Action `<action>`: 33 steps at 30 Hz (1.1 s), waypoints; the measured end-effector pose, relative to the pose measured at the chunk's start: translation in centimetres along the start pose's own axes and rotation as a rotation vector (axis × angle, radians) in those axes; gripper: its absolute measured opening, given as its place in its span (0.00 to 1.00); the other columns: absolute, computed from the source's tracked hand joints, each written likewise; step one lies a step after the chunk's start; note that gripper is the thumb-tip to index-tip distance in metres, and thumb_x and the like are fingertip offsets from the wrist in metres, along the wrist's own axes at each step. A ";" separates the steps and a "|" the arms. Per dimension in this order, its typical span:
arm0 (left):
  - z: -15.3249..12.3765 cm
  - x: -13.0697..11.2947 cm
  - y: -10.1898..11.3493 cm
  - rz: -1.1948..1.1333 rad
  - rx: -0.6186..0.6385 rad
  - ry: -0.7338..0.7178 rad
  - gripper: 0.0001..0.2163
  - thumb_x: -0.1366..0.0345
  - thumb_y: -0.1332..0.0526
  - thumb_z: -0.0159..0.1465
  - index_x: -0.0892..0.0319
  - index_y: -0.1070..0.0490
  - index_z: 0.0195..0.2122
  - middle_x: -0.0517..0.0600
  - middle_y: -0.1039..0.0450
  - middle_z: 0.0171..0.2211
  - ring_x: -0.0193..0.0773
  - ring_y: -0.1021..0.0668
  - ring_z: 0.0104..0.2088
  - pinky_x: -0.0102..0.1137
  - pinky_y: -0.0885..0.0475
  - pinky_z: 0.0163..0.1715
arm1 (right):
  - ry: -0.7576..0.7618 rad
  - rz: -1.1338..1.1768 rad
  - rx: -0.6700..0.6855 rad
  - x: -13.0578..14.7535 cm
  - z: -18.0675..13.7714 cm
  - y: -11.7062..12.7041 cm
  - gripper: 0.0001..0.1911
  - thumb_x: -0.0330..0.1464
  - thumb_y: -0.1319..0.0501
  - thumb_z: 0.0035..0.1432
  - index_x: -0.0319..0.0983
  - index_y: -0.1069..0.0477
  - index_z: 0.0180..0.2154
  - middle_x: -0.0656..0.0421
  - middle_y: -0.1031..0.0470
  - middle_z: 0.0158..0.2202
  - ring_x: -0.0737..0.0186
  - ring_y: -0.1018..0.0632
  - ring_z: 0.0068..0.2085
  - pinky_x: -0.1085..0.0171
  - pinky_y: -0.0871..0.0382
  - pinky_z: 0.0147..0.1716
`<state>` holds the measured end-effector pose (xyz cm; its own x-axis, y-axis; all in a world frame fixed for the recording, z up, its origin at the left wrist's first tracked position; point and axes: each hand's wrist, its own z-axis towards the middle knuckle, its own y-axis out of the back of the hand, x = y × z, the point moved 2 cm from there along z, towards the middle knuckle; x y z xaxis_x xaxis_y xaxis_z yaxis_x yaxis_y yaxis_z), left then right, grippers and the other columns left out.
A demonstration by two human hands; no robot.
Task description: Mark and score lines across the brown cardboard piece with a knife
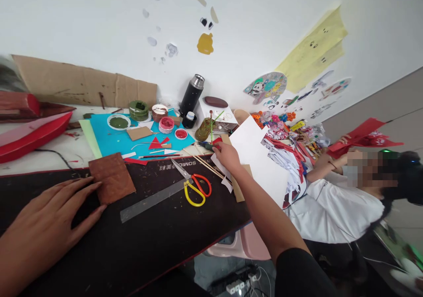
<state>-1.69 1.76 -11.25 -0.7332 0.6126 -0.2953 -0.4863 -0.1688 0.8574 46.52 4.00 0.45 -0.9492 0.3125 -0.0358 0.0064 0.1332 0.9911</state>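
Observation:
My left hand [54, 217] lies flat on the black mat [158, 239], fingers stretched out, fingertips touching the edge of a brown painted cardboard square [112, 177]. My right hand [228, 157] reaches out to the right end of the table and is closed on a sheet of white paper [256, 156], lifting its edge. Thin wooden sticks [203, 162] lie just left of that hand. Red-and-yellow scissors [194, 187] and a clear ruler [152, 200] rest on the mat between my two hands.
Behind the mat lies a blue sheet [102, 138] with paint pots [166, 124] and red paper triangles. A black flask [192, 95] stands by the wall. A red model boat [29, 134] sits at left. Another person in a white top [333, 213] sits at right beside piled paper scraps.

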 end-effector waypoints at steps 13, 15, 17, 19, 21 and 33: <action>0.8 -1.4 1.4 0.021 0.027 0.038 0.26 0.47 0.46 0.74 0.53 0.25 0.66 0.62 0.19 0.64 0.61 0.19 0.64 0.58 0.29 0.71 | 0.089 -0.125 0.028 0.8 1.3 -0.9 0.23 0.41 0.38 0.79 0.39 0.24 0.68 0.43 0.12 0.53 0.43 0.13 0.55 0.56 0.25 0.49; 0.8 -2.0 1.7 0.039 0.064 0.040 0.26 0.47 0.46 0.75 0.57 0.24 0.64 0.63 0.20 0.65 0.61 0.20 0.65 0.57 0.29 0.71 | 0.096 -0.128 -0.001 0.9 0.6 -0.8 0.24 0.40 0.40 0.80 0.37 0.26 0.69 0.43 0.12 0.51 0.42 0.12 0.52 0.55 0.25 0.46; 0.9 -2.3 2.0 0.046 0.069 0.061 0.27 0.47 0.46 0.76 0.59 0.23 0.64 0.63 0.20 0.66 0.62 0.21 0.66 0.56 0.29 0.71 | 0.114 -0.121 -0.029 1.0 -0.1 -0.7 0.25 0.39 0.42 0.81 0.36 0.28 0.71 0.44 0.11 0.47 0.41 0.12 0.49 0.54 0.25 0.43; 0.8 -2.5 2.1 0.049 0.077 0.080 0.26 0.48 0.47 0.77 0.56 0.23 0.65 0.61 0.20 0.67 0.59 0.21 0.67 0.55 0.29 0.71 | 0.139 -0.107 -0.053 1.0 -0.8 -0.8 0.25 0.40 0.42 0.80 0.36 0.28 0.70 0.47 0.11 0.43 0.42 0.11 0.46 0.56 0.27 0.40; 0.8 -2.6 2.2 0.036 0.086 0.097 0.25 0.48 0.45 0.76 0.55 0.23 0.66 0.61 0.21 0.67 0.59 0.21 0.68 0.56 0.29 0.72 | 0.177 -0.086 -0.090 1.1 -1.5 -1.2 0.25 0.41 0.42 0.80 0.37 0.28 0.70 0.50 0.12 0.41 0.44 0.11 0.44 0.58 0.29 0.37; 0.5 -2.9 2.2 0.031 0.071 0.095 0.26 0.47 0.45 0.77 0.57 0.23 0.66 0.63 0.22 0.68 0.60 0.22 0.68 0.56 0.30 0.72 | 0.540 0.266 -0.357 6.1 -7.3 -2.0 0.22 0.45 0.39 0.74 0.41 0.18 0.59 0.62 0.22 0.23 0.57 0.20 0.24 0.62 0.35 0.28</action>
<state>-0.38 0.03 -8.27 -0.7905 0.5318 -0.3038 -0.4305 -0.1297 0.8932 38.37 -1.25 -0.84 -0.9538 -0.2318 0.1909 0.2443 -0.2291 0.9422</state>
